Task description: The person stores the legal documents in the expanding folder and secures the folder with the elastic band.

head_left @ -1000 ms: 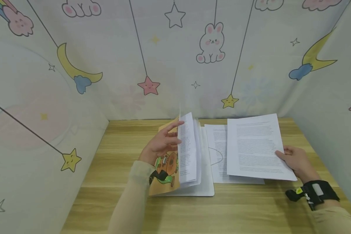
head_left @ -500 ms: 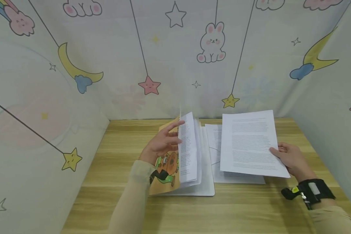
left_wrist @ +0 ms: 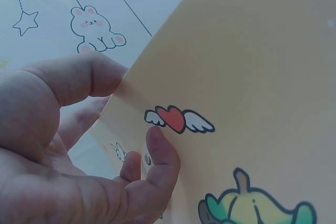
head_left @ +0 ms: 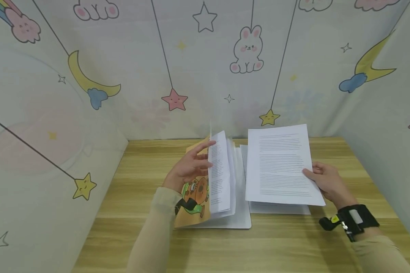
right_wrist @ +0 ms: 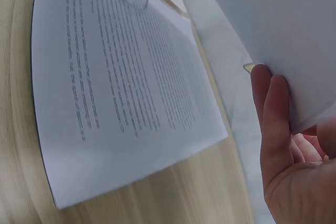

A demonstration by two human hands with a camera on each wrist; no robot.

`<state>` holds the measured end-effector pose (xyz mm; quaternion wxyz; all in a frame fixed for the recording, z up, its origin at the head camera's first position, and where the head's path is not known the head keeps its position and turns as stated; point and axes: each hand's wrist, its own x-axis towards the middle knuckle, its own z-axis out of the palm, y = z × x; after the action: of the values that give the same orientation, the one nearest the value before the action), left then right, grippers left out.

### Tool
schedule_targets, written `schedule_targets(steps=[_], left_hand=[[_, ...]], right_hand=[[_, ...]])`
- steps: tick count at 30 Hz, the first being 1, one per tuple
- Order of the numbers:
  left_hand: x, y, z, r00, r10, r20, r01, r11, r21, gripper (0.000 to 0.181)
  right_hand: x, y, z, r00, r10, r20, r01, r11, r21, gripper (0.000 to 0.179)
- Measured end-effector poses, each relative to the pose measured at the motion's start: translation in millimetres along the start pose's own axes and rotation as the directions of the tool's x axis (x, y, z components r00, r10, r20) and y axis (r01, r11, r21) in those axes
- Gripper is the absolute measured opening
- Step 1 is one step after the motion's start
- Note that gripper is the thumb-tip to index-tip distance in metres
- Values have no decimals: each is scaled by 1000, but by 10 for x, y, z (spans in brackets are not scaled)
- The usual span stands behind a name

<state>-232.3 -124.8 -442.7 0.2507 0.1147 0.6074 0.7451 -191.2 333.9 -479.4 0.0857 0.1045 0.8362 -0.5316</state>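
A folder with an orange, cartoon-printed cover (head_left: 194, 193) lies on the table, partly opened. My left hand (head_left: 188, 168) grips the raised cover side, fingertips at the edge of a printed page (head_left: 219, 178) inside. In the left wrist view, the left hand (left_wrist: 100, 150) has fingers on both sides of the cover (left_wrist: 252, 77). To the right, my right hand (head_left: 328, 182) pinches a printed paper sheet (head_left: 280, 170) by its right edge, thumb on top. That sheet hangs tilted over another printed paper (right_wrist: 121, 87) lying on the table, covering most of it in the head view.
The wooden table (head_left: 225, 250) ends at a white back curtain (head_left: 205, 76) with cartoon prints. Similar white side walls (head_left: 37, 132) flank it. The folder's white back part (head_left: 240, 216) lies close beside the lower paper.
My right hand has moved left with the held sheet, bringing it close to the folder and over more of the lower paper. The left hand and folder stay in place.
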Motion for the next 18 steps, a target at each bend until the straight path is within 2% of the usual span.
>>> schedule_targets(steps=[6, 18], left_hand=[[0, -4, -2, 1000, 2, -3, -2, 1000, 3, 78], [9, -9, -8, 1000, 6, -2, -6, 1000, 7, 78]], right_hand=[[-1, -50, 73, 999, -28, 28, 27, 999, 37, 55], [4, -62, 196, 998, -33, 56, 29, 997, 73, 49]])
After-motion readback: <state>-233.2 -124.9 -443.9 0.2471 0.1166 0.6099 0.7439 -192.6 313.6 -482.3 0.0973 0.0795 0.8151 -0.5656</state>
